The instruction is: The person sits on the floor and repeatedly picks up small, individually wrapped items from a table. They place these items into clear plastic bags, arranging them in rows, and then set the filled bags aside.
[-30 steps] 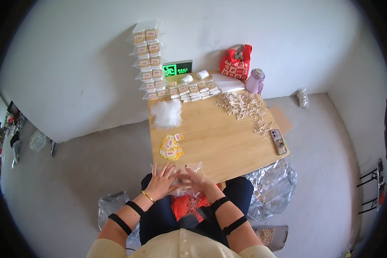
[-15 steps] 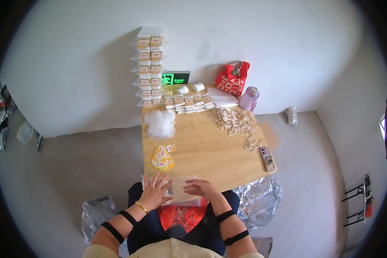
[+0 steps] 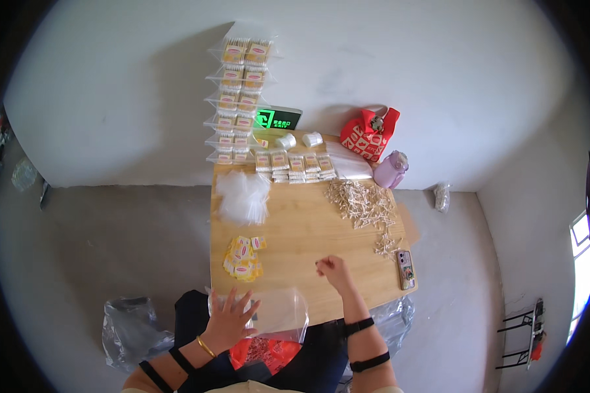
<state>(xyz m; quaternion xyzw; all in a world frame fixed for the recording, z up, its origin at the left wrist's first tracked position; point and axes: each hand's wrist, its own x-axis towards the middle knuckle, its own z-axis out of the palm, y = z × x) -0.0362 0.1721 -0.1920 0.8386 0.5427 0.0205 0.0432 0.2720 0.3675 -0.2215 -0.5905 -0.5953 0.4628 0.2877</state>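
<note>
My left hand (image 3: 233, 322) lies spread and flat on a clear plastic bag (image 3: 285, 313) at the table's near edge. Raised above the wooden table (image 3: 295, 239), my right hand (image 3: 334, 271) has its fingers curled in; whatever they may hold is hidden. Ahead of the left hand is a loose heap of small yellow-and-white cards (image 3: 242, 261). Farther off lies a pile of small clear bags (image 3: 244, 200). Loose cotton swabs (image 3: 366, 204) are heaped on the right, beyond my right hand.
Packed swabs (image 3: 296, 166) stand in rows at the back, beside a tall stack of swab packs (image 3: 246, 99). A phone (image 3: 406, 270), a purple bottle (image 3: 391, 169) and a red tote bag (image 3: 372, 135) sit along the right. A red plastic bag (image 3: 269, 354) lies over my lap.
My right hand has left the clear bag, moved forward and right over the table, and its fingers have curled in. The left hand stays spread on the bag. The view has shifted.
</note>
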